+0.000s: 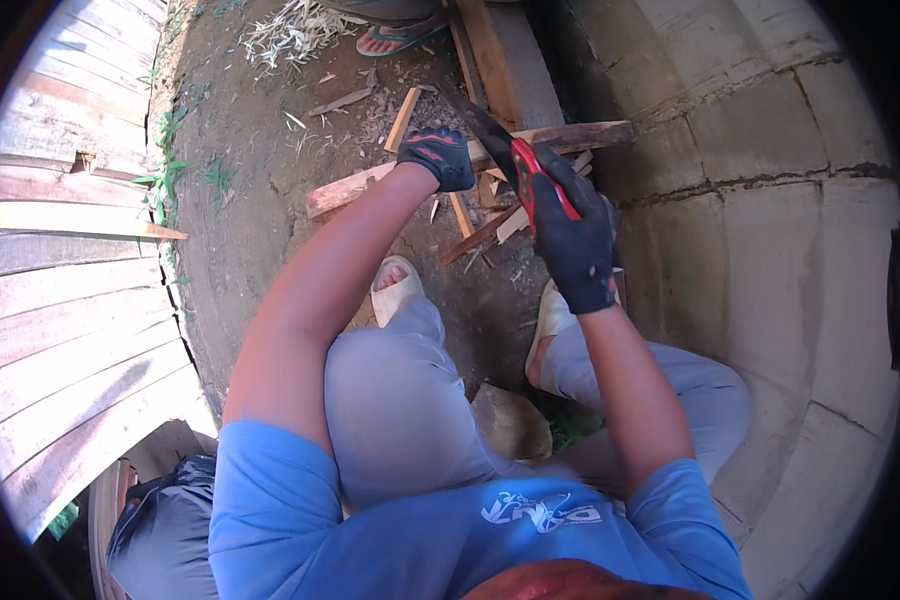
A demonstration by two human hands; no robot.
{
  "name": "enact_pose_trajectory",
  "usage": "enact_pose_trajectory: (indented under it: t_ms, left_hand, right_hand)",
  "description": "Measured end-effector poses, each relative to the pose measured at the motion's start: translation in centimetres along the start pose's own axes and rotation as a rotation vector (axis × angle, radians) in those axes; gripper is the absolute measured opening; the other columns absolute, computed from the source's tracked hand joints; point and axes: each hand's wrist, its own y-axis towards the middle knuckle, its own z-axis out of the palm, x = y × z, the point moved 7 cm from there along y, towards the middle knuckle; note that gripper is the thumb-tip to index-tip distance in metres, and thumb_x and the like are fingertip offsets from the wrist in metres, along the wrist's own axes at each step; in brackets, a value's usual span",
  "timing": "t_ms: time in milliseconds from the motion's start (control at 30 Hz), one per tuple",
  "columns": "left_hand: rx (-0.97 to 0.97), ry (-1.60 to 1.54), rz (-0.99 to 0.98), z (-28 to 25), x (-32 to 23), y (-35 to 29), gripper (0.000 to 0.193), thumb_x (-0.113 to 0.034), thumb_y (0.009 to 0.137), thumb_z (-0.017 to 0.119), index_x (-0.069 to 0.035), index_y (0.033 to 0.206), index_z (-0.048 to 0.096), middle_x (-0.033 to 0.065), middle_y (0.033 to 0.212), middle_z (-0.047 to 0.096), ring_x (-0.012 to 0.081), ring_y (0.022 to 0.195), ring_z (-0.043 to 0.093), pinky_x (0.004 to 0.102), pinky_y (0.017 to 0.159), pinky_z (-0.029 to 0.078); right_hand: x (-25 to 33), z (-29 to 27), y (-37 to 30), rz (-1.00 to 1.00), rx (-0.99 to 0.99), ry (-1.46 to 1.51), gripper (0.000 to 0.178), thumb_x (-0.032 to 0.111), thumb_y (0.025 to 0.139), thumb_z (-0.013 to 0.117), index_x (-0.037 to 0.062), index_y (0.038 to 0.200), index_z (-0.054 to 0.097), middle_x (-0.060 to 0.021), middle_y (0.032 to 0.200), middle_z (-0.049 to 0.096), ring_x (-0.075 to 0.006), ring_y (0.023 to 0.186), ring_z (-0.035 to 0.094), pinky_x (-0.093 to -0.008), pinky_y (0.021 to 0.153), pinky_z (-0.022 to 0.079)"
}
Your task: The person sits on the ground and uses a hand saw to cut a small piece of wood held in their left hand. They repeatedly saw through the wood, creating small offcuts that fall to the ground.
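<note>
My right hand (pixel 570 235), in a black glove, is closed round the red-and-black handle of a hand saw (pixel 489 136). The dark blade slants away up and left, crossing above a long rough wooden board (pixel 355 190) that lies crosswise before my feet. On this board, left of the blade, rests my left hand (pixel 438 158) in a black glove with red marks. Its fingers are curled over the board, though the fingertips are partly hidden. A light wood stick (pixel 402 119) lies just beyond the left hand, and another stick (pixel 461 214) lies on the near side.
Wood offcuts (pixel 512 224) lie under and beside the board. Thick timbers (pixel 515 70) stretch away behind it. Another person's sandaled foot (pixel 395 40) is at the far side, near pale shavings (pixel 295 35). A block wall (pixel 770 250) rises right; wooden planks (pixel 60 300) line the left.
</note>
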Motion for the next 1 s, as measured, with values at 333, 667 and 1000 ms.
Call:
enact_pose_trajectory:
  t_ms: [333, 667, 1000]
  left_hand:
    - [0.078, -0.008, 0.033, 0.2, 0.4, 0.7, 0.054, -0.044, 0.077, 0.070, -0.004, 0.114, 0.076, 0.0223, 0.115, 0.076, 0.0381, 0.107, 0.074, 0.0467, 0.094, 0.059]
    - [0.037, -0.020, 0.008, 0.4, 0.9, 0.6, 0.062, -0.045, 0.074, 0.071, -0.003, 0.119, 0.074, 0.0230, 0.121, 0.074, 0.0390, 0.112, 0.072, 0.0467, 0.096, 0.057]
    - [0.063, -0.036, 0.021, 0.1, -0.1, 0.1, 0.050, -0.040, 0.076, 0.071, -0.003, 0.108, 0.077, 0.0235, 0.112, 0.076, 0.0386, 0.105, 0.074, 0.0472, 0.092, 0.059]
  right_hand:
    - [-2.9, 1.9, 1.6, -0.025, -0.055, 0.093, 0.034, 0.022, 0.101, 0.068, 0.0045, 0.130, 0.073, -0.0190, 0.129, 0.074, -0.0339, 0.122, 0.070, -0.0410, 0.103, 0.054]
    - [6.0, -13.1, -14.3, 0.117, 0.094, -0.265, 0.038, 0.013, 0.101, 0.063, 0.0035, 0.138, 0.068, -0.0180, 0.129, 0.074, -0.0320, 0.111, 0.076, -0.0392, 0.097, 0.057]
    - [-1.6, 0.9, 0.8, -0.013, 0.030, -0.010, 0.038, 0.026, 0.102, 0.065, 0.0078, 0.135, 0.071, -0.0174, 0.134, 0.072, -0.0324, 0.125, 0.068, -0.0404, 0.108, 0.050]
